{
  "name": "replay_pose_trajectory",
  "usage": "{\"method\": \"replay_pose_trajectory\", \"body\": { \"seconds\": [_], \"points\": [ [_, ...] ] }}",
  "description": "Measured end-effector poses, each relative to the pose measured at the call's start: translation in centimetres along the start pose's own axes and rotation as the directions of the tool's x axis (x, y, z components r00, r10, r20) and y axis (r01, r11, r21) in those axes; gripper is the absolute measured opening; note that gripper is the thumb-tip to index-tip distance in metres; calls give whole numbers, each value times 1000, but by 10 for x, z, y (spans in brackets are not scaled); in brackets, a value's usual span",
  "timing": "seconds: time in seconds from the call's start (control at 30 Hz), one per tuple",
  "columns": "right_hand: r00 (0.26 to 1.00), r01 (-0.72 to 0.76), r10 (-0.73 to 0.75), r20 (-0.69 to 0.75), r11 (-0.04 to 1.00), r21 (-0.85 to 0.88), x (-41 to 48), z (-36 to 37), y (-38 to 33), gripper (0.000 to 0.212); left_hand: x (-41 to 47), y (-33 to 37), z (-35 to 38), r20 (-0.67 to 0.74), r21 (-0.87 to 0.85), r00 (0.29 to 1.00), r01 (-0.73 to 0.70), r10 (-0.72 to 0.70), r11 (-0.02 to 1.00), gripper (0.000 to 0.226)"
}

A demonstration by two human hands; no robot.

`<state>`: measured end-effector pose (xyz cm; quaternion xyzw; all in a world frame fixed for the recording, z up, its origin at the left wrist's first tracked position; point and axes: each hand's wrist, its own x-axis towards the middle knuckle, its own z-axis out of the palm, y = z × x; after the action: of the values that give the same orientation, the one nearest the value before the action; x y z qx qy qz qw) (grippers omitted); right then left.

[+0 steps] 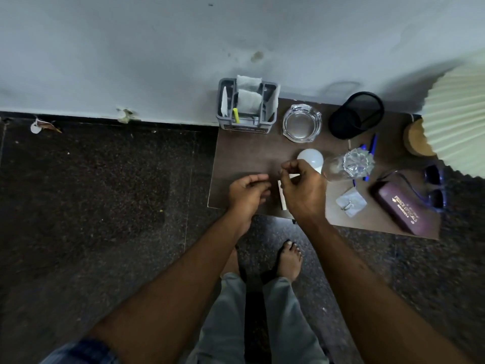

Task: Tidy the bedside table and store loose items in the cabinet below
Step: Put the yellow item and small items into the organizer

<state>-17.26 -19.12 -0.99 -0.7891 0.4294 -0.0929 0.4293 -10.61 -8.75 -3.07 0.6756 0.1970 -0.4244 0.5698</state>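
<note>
- We see the left hand cupped and loosely curled over the bedside table; whether it holds anything we cannot tell.
- The right hand pinches its fingertips together; any item there is too small to make out.
- A white bulb lies just beyond the right hand.
- Further right lie a tipped glass and a spectacle case.
- At the far edge stand a grey organizer, a glass ashtray and a black mesh cup.

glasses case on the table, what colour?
Dark maroon with gold lettering; the glasses case shows in the head view.
</note>
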Motion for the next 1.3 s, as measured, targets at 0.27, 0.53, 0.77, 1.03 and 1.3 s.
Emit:
{"method": "replay_pose_trajectory", "body": {
  "seconds": [0.27,0.53,0.77,1.03,1.3],
  "points": [
    [983,-181,180,-16,984,-7,-30,-10,38,9,5,-18,14,-2,138,1000,-21,21,990,20],
    [963,-258,266,35,953,-157,-49,-4,56,16,19,-29,25,-31,419,979,-169,200,892,25],
    [953,-281,300,48,931,-235,-55,6,54,24,25,-24,32,33,572,956,-258,292,779,31],
    [939,-308,336,67,914,-264,-54,9,52,21,26,-23,33,42,628,945,-277,324,727,20],
    [956,-256,285,69,926,-277,-56,6,49,19,28,-20,27,43,617,944,-282,326,735,10]
  ]
}}
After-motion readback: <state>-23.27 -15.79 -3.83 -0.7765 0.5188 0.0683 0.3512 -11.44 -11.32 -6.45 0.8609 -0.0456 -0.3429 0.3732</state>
